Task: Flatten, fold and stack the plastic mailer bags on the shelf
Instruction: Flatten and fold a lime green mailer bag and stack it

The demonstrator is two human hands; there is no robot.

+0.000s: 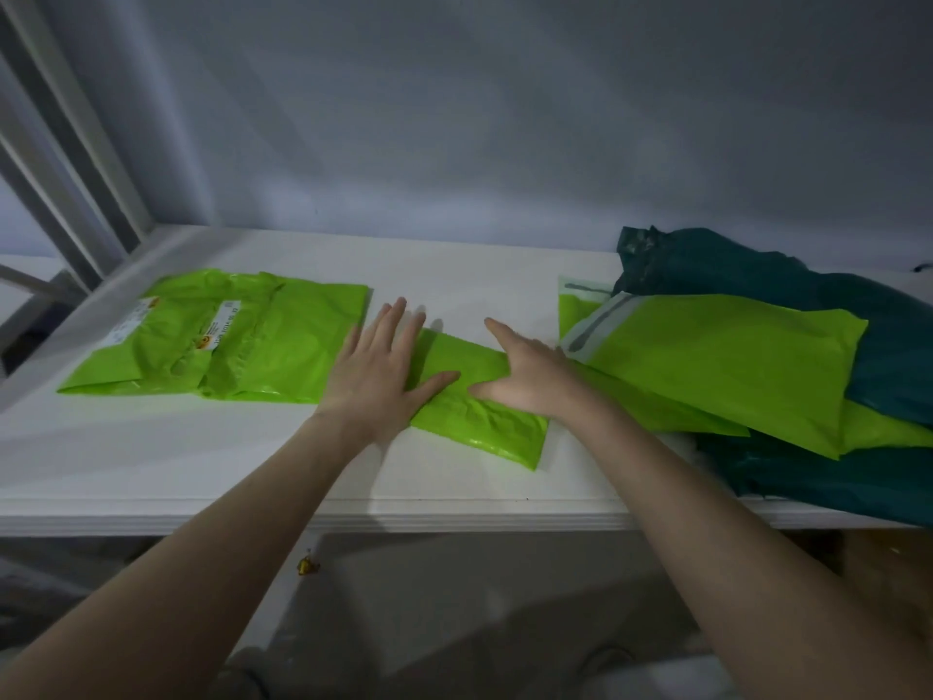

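A folded lime-green mailer bag (484, 421) lies in the middle of the white shelf (202, 462). My left hand (381, 368) presses flat on the bag's left part, fingers straight and spread. My right hand (525, 371) presses on its right part with straight fingers. To the left sits a stack of folded green mailers (227, 341) with white labels on top. At the right lies a loose pile of green mailers (717, 366) mixed with dark teal mailers (808, 295).
A grey wall stands behind the shelf. A white upright frame (65, 159) rises at the far left. The shelf's front edge (404, 520) runs across the view, with dim floor and a small yellow object (308, 565) below it.
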